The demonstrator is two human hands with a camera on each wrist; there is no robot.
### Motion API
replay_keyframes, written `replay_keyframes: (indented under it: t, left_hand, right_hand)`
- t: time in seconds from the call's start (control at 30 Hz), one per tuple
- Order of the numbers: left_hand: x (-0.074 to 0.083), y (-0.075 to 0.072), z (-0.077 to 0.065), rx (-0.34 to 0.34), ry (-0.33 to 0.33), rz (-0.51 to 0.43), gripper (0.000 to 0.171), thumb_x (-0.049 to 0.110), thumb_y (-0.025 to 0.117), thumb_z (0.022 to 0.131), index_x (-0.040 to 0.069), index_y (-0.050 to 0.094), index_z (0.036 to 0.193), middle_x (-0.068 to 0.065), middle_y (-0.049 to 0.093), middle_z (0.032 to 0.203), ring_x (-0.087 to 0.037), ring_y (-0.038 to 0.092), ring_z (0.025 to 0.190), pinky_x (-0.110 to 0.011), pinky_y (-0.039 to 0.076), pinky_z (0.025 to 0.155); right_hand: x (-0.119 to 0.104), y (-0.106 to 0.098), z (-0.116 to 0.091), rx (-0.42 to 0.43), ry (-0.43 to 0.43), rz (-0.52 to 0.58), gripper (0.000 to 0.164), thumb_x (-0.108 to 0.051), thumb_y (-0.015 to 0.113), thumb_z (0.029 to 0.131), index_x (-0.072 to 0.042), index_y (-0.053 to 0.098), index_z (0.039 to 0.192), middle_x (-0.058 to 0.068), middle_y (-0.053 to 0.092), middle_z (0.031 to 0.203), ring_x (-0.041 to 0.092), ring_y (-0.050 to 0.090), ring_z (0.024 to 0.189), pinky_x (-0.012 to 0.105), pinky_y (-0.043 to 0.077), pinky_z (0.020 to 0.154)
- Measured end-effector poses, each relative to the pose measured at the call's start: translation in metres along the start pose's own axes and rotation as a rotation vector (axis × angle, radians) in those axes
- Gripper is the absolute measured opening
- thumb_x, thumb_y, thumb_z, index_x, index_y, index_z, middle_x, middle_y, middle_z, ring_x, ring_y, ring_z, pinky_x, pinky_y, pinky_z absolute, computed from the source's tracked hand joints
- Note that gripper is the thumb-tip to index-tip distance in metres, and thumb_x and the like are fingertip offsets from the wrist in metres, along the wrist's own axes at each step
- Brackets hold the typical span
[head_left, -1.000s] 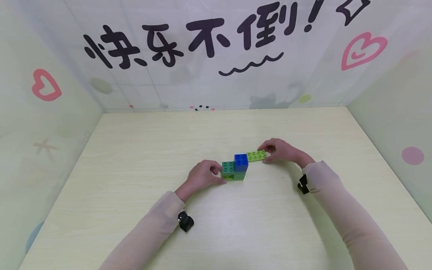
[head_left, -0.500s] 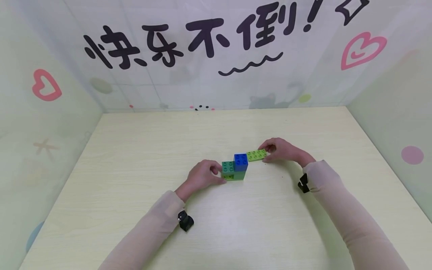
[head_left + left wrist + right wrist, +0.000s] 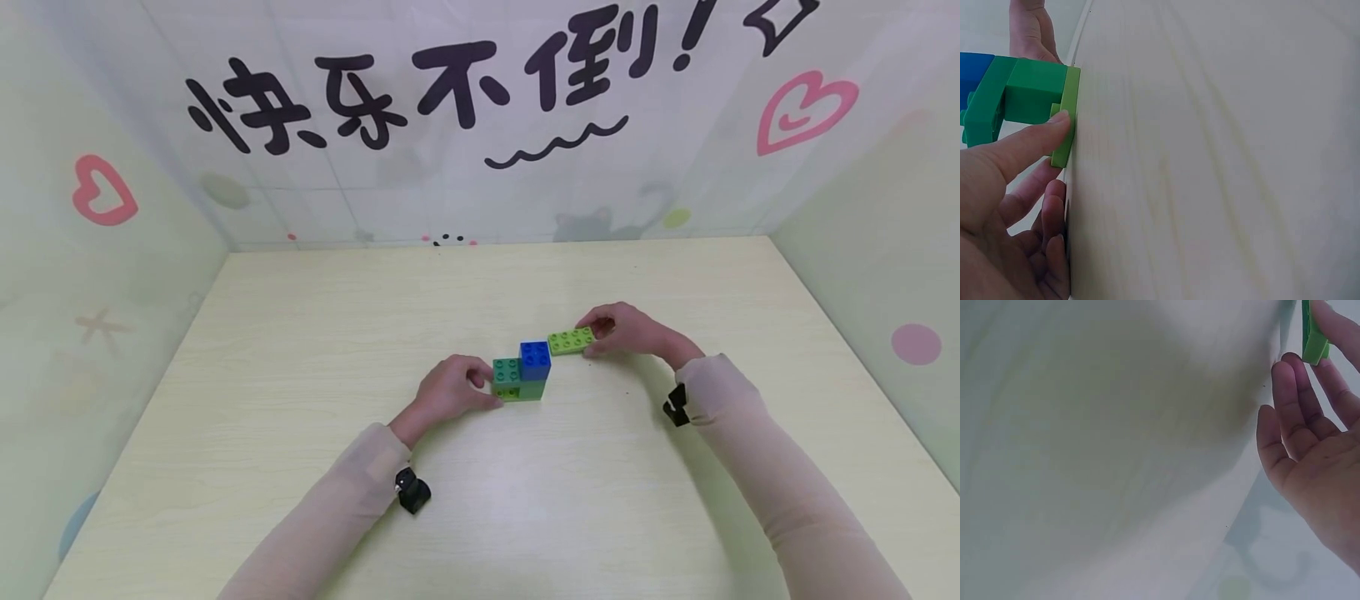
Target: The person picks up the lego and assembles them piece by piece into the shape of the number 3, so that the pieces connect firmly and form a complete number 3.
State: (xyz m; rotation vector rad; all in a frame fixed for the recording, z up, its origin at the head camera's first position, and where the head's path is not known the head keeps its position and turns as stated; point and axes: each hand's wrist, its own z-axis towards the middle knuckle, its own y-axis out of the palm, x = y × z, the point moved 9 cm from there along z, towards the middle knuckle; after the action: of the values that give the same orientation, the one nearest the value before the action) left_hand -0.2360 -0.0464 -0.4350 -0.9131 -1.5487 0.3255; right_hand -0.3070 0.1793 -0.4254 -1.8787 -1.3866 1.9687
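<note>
A small stack of building bricks stands mid-table: a blue brick [image 3: 536, 358] on top at the right, a green brick [image 3: 506, 370] at the left, and a light green flat brick [image 3: 1071, 87] at the bottom. My left hand [image 3: 452, 389] pinches that bottom brick at its left end, thumb on the near side in the left wrist view. Just beyond the blue brick, to its right, is another light green flat brick [image 3: 571, 340], studs up. My right hand [image 3: 633, 331] pinches its right end between thumb and index finger; the other fingers extend loosely in the right wrist view.
The pale wooden table [image 3: 337, 308] meets a printed back wall [image 3: 420, 192] behind the bricks, with side walls left and right. A small black device [image 3: 412, 490] sits at the left wrist, another black device [image 3: 677, 406] at the right.
My right hand has shifted slightly toward the back wall with the light green flat brick, which now shows a small gap from the blue brick. My left hand and the stack stay still.
</note>
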Motion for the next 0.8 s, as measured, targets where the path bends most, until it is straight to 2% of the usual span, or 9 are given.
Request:
replay_keyframes:
  t: [0.8]
  left_hand:
    - [-0.002,0.001,0.002,-0.004,-0.005,0.001,0.03,0.023,0.082,0.067,0.014,0.07,0.092,0.002,0.055,0.08,-0.014,0.047,0.073,-0.026,0.036,0.061]
  right_hand:
    - [-0.025,-0.011,-0.012,0.072,-0.031,-0.018,0.038,-0.015,0.072,0.08,0.0,0.061,0.113,0.01,0.06,0.099,0.022,0.054,0.087,0.036,0.044,0.076]
